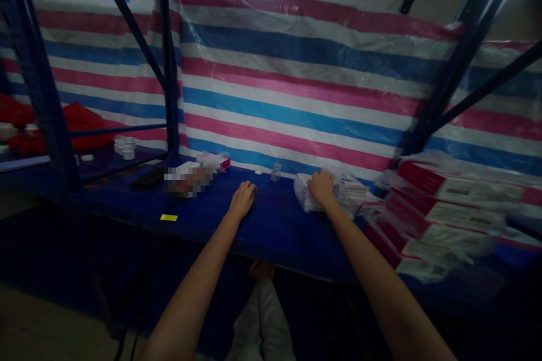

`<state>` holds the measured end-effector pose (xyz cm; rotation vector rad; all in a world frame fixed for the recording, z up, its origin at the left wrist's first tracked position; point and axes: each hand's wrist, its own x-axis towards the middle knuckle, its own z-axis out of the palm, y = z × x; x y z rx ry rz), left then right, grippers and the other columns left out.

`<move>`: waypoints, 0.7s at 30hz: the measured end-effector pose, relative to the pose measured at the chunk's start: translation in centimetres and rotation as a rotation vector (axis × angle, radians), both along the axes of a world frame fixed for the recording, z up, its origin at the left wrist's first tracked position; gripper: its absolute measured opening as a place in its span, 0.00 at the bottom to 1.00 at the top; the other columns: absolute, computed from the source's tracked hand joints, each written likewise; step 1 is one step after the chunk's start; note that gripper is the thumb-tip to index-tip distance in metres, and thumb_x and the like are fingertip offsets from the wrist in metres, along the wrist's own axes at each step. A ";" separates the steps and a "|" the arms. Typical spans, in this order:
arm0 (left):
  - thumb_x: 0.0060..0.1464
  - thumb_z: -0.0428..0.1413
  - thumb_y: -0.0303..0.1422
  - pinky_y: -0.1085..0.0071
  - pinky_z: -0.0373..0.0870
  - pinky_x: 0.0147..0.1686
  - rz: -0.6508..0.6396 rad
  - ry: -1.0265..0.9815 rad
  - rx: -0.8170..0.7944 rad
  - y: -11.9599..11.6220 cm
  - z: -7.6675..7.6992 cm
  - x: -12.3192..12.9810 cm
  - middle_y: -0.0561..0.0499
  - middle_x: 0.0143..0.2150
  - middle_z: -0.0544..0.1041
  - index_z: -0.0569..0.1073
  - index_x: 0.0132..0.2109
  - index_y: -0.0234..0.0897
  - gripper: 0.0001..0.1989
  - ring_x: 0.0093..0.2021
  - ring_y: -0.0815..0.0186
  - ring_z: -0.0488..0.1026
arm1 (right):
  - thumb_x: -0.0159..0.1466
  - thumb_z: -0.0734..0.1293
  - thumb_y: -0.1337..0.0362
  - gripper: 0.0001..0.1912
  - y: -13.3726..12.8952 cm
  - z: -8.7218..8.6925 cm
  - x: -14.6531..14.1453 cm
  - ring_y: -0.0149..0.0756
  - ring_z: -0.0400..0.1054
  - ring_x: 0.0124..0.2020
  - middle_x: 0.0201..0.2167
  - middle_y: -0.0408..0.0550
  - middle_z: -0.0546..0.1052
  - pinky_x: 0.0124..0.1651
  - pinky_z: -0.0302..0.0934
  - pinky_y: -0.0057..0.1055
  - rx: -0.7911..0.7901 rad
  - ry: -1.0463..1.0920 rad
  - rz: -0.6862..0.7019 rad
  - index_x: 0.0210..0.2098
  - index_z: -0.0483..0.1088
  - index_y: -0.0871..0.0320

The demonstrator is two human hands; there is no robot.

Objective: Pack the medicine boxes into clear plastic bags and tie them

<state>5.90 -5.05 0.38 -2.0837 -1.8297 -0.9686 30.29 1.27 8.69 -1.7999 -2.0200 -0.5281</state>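
White bag (pixel 305 194) sits right of centre, under your right hand (pixel 322 185): fingers bent over it, probably steadying it; whether they grip, cannot tell. Your left hand (pixel 243 198), near centre, rests on blue shelf (pixel 271 228), fingers half-open, seemingly empty, perhaps for support. Clear jar (pixel 276 172) between hands, farther back, likely for easy reach. Boxes (pixel 457 214) stacked right, likely saving room. Count: one bag, one jar, at least four boxes.

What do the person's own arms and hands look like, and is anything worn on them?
The left hand and right hand wear no gloves. The left forearm and right forearm are bare: no sleeve, watch or bracelet shows. Rings are too small to tell.
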 end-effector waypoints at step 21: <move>0.56 0.45 0.24 0.70 0.61 0.48 -0.082 -0.195 0.184 -1.8 2.7 2.2 0.50 0.43 0.67 0.68 0.42 0.38 0.11 0.47 0.68 0.63 | 0.53 0.59 0.69 0.12 4.9 -0.1 -0.6 0.38 0.71 0.33 0.29 0.50 0.77 0.35 0.65 0.33 -0.195 0.367 0.536 0.31 0.74 0.61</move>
